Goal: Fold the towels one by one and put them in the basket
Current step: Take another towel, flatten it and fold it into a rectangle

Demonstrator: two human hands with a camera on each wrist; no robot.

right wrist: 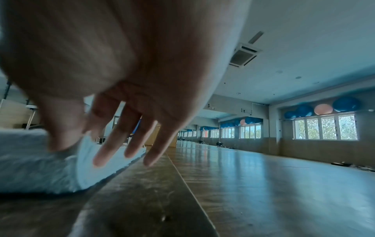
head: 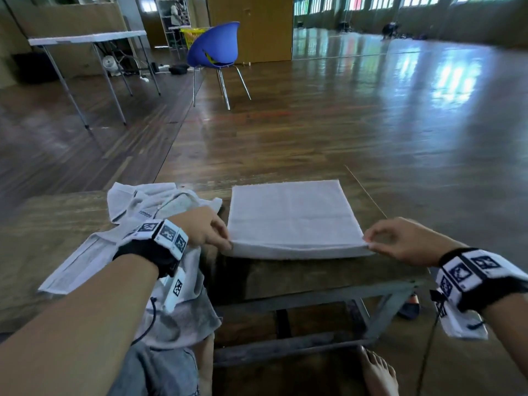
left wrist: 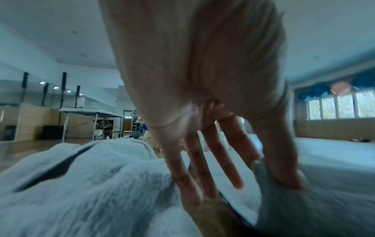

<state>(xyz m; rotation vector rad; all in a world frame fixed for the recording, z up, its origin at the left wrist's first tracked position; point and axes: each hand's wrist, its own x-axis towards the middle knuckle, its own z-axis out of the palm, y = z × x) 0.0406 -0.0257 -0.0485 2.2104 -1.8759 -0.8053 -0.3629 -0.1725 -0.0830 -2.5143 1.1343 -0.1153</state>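
big wooden table (head: pixel 308 270) out front, and on it the grey towel (head: pixel 291 215), already doubled into a square, lying flat at the right half. beside it on the left, a rumpled heap of unfolded towels (head: pixel 160 201), spilling over the near edge toward the lap. now the hands: left hand (head: pixel 207 228) pinches the near left corner of the towel, thumb on top, other fingers straight and loose. right hand (head: pixel 400 241) pinches the near right corner between thumb and forefinger, other fingers fanned out free. looks like the next fold is on, near edge going up and over to the far edge. to do it well: lift both corners level, keep the layers pinched together so they don't split, land edge on edge, then smooth flat. hard to make out: the basket is nowhere certain in view, and the wrist views are blurred, so the layer count at each pinch stays unclear.
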